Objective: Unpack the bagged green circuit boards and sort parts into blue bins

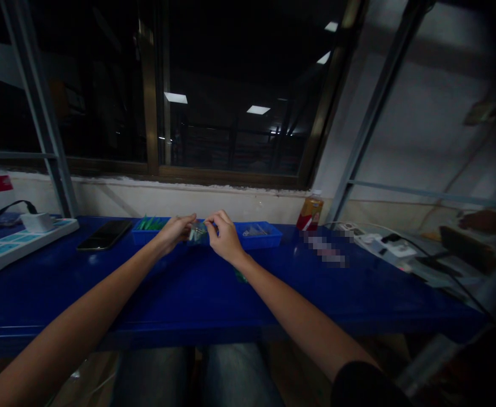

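My left hand [175, 233] and my right hand [223, 236] meet above the back of the blue table. Between them is a small see-through plastic bag [197, 234] with pale and greenish bits in it. The left fingers are closed on its left side, and the right thumb and fingers pinch its upper right edge. Behind my left hand, a blue tray [139, 236] contains green strip-like pieces [149, 223]. Right of my right hand, another blue tray [268, 240] has clear or grey small pieces [254, 229]. A green item [241, 276] lies partly hidden under my right forearm.
A phone [104, 235] and a white power strip [27, 240] with a plugged-in charger [37, 222] lie to the left. At the right are a drink carton or bottle [310, 212], another power strip [387, 249] and cables. Metal posts and a window stand behind the blue table [180, 305].
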`<state>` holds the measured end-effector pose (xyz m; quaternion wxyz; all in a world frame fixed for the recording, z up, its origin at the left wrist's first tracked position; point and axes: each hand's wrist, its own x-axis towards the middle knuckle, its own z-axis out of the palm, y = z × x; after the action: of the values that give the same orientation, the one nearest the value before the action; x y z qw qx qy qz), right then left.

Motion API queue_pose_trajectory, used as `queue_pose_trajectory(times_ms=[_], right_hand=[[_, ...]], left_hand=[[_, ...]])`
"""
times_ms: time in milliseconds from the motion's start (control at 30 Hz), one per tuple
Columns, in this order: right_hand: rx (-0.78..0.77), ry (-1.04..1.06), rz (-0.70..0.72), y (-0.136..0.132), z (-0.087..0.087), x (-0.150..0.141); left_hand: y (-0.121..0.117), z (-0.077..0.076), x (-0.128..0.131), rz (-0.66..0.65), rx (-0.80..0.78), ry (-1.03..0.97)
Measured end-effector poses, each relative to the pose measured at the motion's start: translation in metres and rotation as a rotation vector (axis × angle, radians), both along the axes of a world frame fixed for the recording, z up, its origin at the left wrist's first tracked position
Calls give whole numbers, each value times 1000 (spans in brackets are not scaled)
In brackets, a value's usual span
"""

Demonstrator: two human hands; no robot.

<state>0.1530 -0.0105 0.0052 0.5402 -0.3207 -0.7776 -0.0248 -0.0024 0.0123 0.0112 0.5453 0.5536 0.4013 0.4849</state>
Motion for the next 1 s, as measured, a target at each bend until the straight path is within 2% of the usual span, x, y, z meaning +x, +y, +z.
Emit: queue_pose_trajectory(times_ms=[200,333,467,633,700,800,933,1000], right_hand=[[57,24,-104,3,1,3],[20,6,-103,0,2,4],[-8,21,-86,-5,2,2],[33,41,-53,-12,5,1],[34,45,-52,-14,6,1],[-42,114,-50,-10,6,0],[-267,226,-107,2,3,1],[-443,253,-65,6,3,1]], left_hand=[[-7,4,0,-98,-115,120],[-7,2,-1,-236,-192,132],[-7,2,-4,-314,-111,81],[-8,6,-10,-404,-24,-52],[-7,8,-11,-354,20,-74],[-4,10,-12,-195,156,-116],[-2,11,-12,-9,263,-126],[-2,12,-12,71,308,-68]])
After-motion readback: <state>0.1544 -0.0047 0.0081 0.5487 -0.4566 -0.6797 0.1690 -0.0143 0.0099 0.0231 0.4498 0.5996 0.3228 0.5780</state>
